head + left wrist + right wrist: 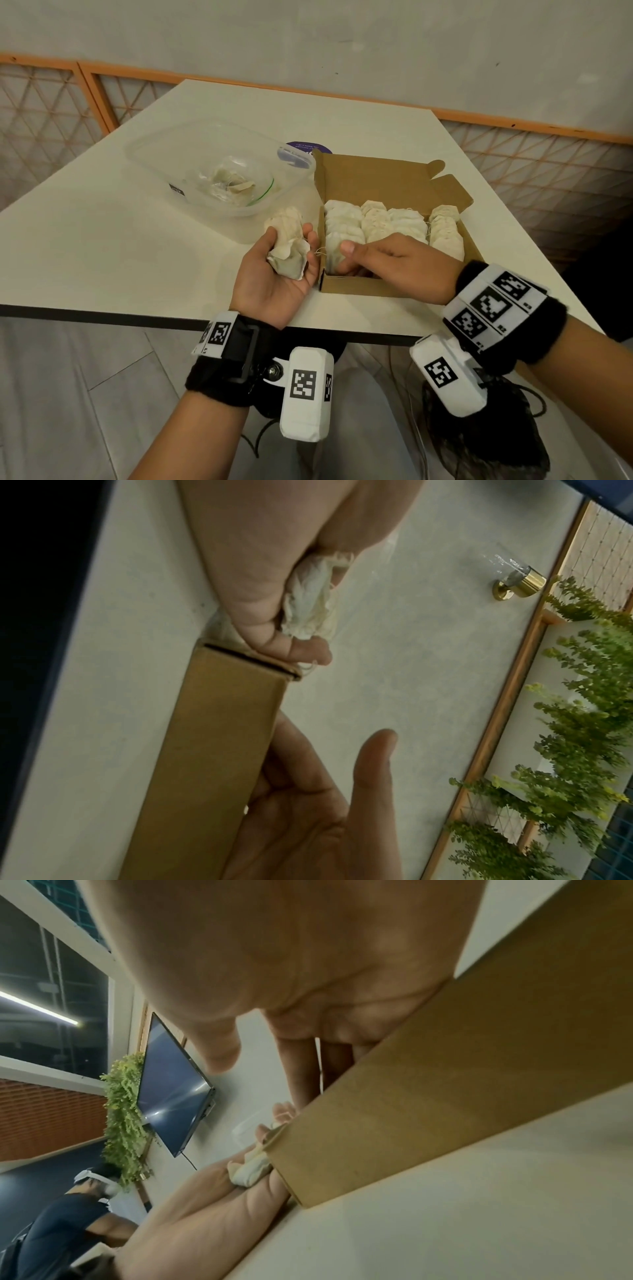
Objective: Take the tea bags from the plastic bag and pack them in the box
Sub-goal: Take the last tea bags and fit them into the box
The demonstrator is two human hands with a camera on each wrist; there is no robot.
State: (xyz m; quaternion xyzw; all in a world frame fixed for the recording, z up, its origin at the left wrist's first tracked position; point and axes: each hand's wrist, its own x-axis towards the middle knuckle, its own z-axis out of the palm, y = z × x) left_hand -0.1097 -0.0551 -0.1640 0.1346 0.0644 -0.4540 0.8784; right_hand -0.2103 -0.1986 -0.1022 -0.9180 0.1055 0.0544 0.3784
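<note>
Open brown cardboard box holding four rows of upright cream tea bags; crumpled clear plastic bag with few tea bags left, beside it

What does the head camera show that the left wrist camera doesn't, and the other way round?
Only the head view shows the rows of tea bags packed inside the box and the plastic bag in a clear tub. Only the left wrist view shows a wall lamp and plants. Both show the left hand holding a bunch of tea bags beside the box.
</note>
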